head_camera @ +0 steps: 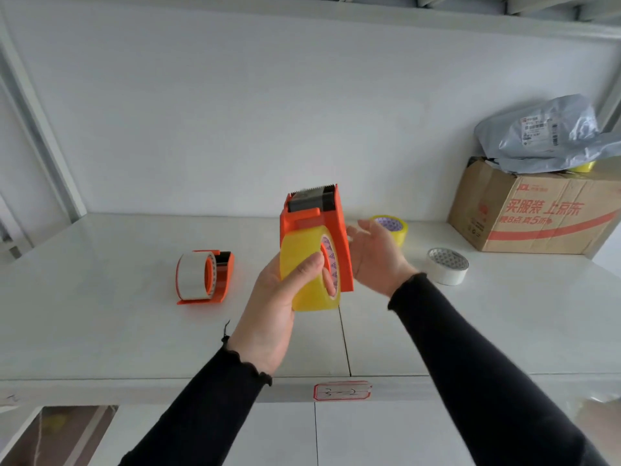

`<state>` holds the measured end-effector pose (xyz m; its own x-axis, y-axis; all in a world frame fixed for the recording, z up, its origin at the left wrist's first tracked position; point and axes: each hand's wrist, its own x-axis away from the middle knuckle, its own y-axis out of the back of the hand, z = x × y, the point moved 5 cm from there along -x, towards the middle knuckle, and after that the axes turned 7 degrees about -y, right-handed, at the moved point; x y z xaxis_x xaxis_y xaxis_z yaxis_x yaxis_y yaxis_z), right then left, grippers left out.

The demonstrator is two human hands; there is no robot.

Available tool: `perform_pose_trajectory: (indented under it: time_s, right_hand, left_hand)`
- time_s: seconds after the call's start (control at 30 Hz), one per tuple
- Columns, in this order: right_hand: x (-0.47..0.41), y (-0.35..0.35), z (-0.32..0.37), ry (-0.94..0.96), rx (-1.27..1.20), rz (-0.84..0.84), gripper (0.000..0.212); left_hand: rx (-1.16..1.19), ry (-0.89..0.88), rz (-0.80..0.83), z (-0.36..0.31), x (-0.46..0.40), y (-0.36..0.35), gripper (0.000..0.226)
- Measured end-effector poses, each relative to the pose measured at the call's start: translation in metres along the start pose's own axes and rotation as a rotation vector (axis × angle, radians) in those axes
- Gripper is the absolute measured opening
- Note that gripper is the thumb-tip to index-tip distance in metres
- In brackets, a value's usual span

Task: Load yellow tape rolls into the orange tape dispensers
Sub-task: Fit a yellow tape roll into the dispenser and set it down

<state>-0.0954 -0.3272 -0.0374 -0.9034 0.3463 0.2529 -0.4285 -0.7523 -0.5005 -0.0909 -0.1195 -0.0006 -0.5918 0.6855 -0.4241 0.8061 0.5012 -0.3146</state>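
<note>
A yellow tape roll (311, 267) sits on the orange dispenser (316, 227), held above the tabletop (134, 331) — left hand (282, 297) fingers clamp the roll, right hand (376, 257) spread open, empty. Left, another dispenser (205, 276) carries a whitish roll; a spare yellow roll (391, 228) waits far right — one loading likely remains.

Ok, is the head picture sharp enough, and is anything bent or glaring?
Head view: even, soft light, no harsh glare; wide-angle bends the shelf edges; right hand slightly motion-blurred; left hand and yellow tape roll on the orange dispenser are sharp.
</note>
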Motion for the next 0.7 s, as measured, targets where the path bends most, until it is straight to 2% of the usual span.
perform_pose_trajectory:
  time_s: [0.1, 0.17, 0.27, 0.37, 0.47, 0.6, 0.7]
  right_hand:
    - [0.015, -0.015, -0.019, -0.035, 0.027, 0.001, 0.061]
    - [0.019, -0.021, -0.022, -0.036, 0.039, 0.021, 0.056]
    - [0.024, -0.018, -0.029, -0.039, 0.096, 0.068, 0.069]
    - [0.029, -0.014, -0.030, 0.027, 0.106, 0.107, 0.026]
    - [0.030, -0.015, -0.031, 0.037, 0.028, 0.124, 0.040]
    - [0.037, -0.020, -0.028, 0.107, -0.028, 0.129, 0.033]
    - [0.045, -0.025, -0.023, 0.185, -0.100, 0.118, 0.039]
  left_hand:
    - [0.073, 0.043, -0.008, 0.003, -0.004, -0.001, 0.033]
    - [0.095, 0.077, -0.003, 0.009, -0.004, -0.006, 0.032]
    - [0.113, 0.086, 0.014, 0.014, -0.002, -0.013, 0.030]
    - [0.158, 0.076, 0.025, 0.010, -0.002, -0.014, 0.026]
    - [0.218, 0.086, 0.015, 0.008, -0.003, -0.014, 0.022]
    - [0.278, 0.082, -0.017, 0.008, -0.005, -0.012, 0.019]
    - [0.281, 0.079, -0.022, 0.009, -0.006, -0.010, 0.020]
